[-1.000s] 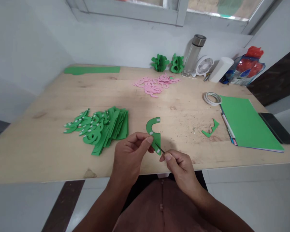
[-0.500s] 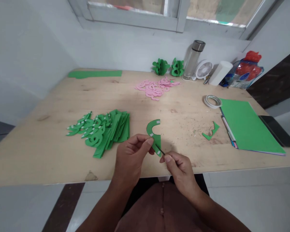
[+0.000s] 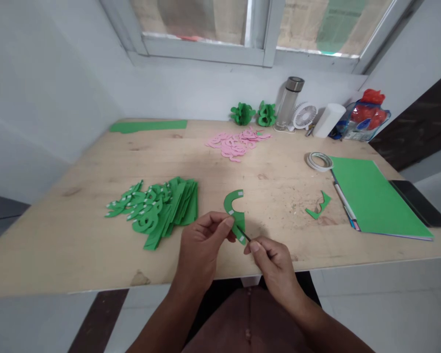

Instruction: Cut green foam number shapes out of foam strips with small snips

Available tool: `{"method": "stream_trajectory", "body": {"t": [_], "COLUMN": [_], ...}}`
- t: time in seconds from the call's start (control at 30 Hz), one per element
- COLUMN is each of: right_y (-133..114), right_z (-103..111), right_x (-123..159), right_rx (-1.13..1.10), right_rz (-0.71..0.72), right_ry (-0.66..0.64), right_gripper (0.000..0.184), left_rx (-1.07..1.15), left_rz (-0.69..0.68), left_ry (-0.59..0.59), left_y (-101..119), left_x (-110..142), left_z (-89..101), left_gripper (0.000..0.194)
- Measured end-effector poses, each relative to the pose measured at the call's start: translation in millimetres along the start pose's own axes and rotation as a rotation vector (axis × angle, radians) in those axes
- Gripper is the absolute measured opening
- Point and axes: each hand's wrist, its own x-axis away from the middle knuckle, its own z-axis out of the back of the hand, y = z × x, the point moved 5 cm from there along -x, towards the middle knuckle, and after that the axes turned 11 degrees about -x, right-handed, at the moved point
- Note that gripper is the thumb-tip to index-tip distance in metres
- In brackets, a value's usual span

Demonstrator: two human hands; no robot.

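A curved green paper cutout (image 3: 228,201) with small white patches is pinched between the thumb and fingers of my left hand (image 3: 203,241). My right hand (image 3: 272,259) is closed around a thin dark pointed cutting tool (image 3: 245,235); its handle is hidden in the fingers. The tool's tip lies against the lower part of the cutout, close to my left thumb. To the left of my left hand lies a heap of green paper cutouts (image 3: 152,206), several with white patches, beside stacked green paper strips (image 3: 182,198).
Pink cutouts (image 3: 231,143) lie farther back, near two green paper figures (image 3: 242,113). Tape rolls (image 3: 319,162), a green scrap (image 3: 319,208), pens (image 3: 345,203) and green sheets (image 3: 378,196) are on the right. A bottle (image 3: 288,104) and fan (image 3: 304,116) stand by the wall.
The view has tilted up a little, so everything appears lower in the picture. Both hands keep their hold on the cutout and the tool, with little other movement.
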Motion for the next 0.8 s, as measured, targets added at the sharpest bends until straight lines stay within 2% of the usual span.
{"method": "stream_trajectory", "body": {"t": [0.8], "right_y": [-2.9], "right_z": [0.2], "right_x": [-1.6], "right_rx": [-0.001], "right_rz": [0.052], "right_ry": [-0.012], "right_gripper": [0.036], "left_rx": [0.073], "left_rz": [0.018], "left_ry": [-0.018], "left_y": [5.2], "left_x": [0.0], "left_z": [-4.6], "left_gripper": [0.01]}}
